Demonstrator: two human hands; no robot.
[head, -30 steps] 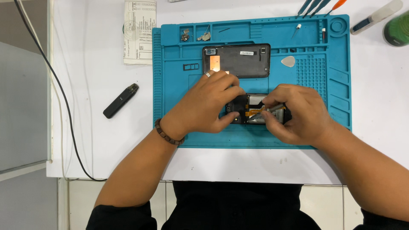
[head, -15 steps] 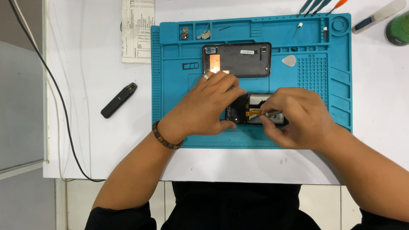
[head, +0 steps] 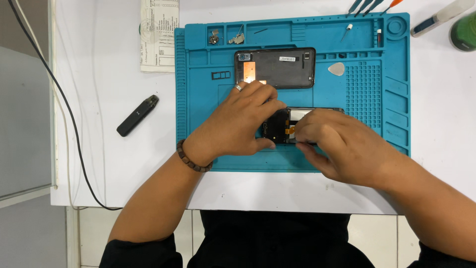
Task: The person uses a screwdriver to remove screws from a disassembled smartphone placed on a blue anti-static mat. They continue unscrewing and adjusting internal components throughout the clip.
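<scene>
Opened phone [head: 281, 125], mid mat: light, stiff, fragile inside, so grip edges only. Your left hand [head: 243, 121] clamps its left end; right hand [head: 342, 146] fingers pinched together at internals, can't tell on what.

One blue mat [head: 203, 99], two opened phone parts [head: 275, 67] [head: 277, 126], one pick [head: 336, 69], one paper sheet [head: 158, 34].

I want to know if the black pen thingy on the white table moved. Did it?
No. The black pen-shaped device keeps its place left of the blue mat; only the head camera shifted slightly.
</scene>
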